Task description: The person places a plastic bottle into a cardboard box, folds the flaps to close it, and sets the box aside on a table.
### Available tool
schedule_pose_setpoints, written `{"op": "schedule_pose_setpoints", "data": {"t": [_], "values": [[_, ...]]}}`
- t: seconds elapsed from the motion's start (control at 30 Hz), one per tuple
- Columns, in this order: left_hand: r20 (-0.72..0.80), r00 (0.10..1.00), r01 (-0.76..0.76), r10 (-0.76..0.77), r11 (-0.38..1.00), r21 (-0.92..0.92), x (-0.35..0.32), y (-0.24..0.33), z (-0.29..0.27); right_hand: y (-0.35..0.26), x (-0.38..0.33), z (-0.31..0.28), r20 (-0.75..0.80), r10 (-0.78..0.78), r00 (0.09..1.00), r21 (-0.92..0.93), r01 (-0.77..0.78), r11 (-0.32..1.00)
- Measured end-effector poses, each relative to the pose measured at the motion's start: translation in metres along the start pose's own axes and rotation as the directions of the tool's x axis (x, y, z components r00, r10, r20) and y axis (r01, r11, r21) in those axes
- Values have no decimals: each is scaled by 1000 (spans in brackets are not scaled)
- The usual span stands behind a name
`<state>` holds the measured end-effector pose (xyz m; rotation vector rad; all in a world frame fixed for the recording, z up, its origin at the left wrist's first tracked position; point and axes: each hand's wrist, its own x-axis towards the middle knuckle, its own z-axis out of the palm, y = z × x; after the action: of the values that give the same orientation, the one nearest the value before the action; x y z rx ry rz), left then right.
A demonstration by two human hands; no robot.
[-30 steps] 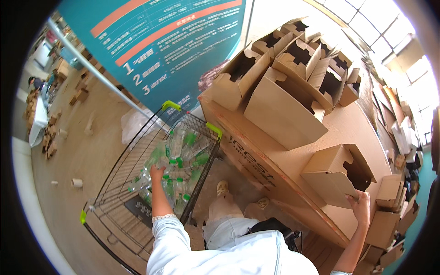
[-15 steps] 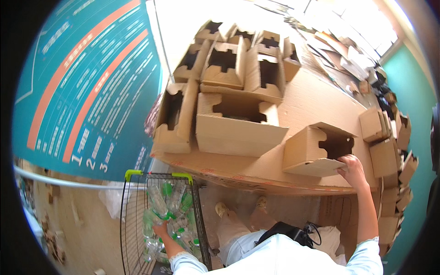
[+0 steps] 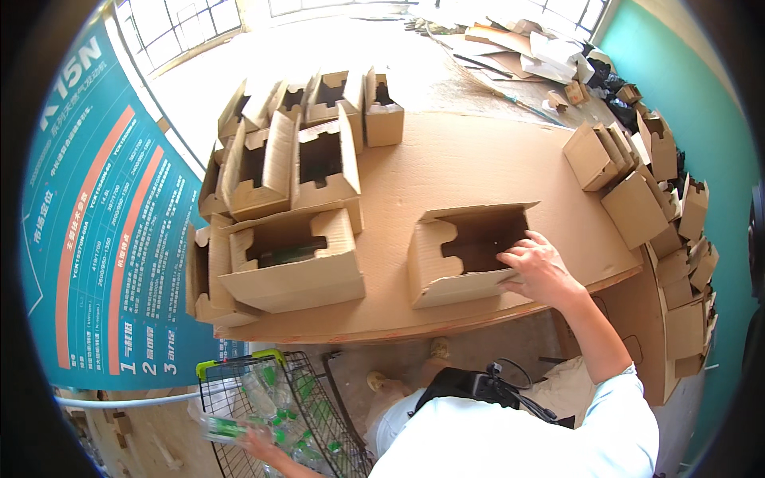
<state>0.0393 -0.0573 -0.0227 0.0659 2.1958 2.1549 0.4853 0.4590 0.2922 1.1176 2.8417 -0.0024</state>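
My left hand [image 3: 256,444] is closed on a clear plastic bottle [image 3: 223,429] with green on it, tilted over the left side of a black wire shopping cart [image 3: 209,402]. More clear bottles [image 3: 307,450] with green caps lie in the cart. My right hand [image 3: 540,269] grips the right end of an open cardboard box [image 3: 470,288], with fingers over its edge. That box stands upright on a cardboard-covered table [image 3: 494,179]. Its visible inside looks dark, and I cannot make out anything in it. Left of it is another open box [image 3: 315,280] with something greenish inside.
Several open cardboard boxes [image 3: 327,187] stand together on the table's left. A pile of cartons [image 3: 637,209] runs along the green wall at right. A teal printed banner [image 3: 103,239] stands at left. A black bag [image 3: 462,390] hangs at my waist.
My left hand has come up from among the bottles to the cart's left side, a bottle in it. My right hand stays on the box's right end. The view has turned.
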Motion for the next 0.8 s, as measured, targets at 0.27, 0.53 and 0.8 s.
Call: {"op": "schedule_pose_setpoints", "data": {"t": [0.27,0.53,0.8], "values": [[571,433,242,698,520,-819,-93,278,344,56,-20,8,52,-238,970,116,231,966],[971,-147,-395,188,889,-232,-227,329,526,78,-30,28,-242,-279,929,345,351,870],[790,-297,-943,-537,295,-154,-220,242,569,63,-42,51,-482,-213,850,489,463,740]]}}
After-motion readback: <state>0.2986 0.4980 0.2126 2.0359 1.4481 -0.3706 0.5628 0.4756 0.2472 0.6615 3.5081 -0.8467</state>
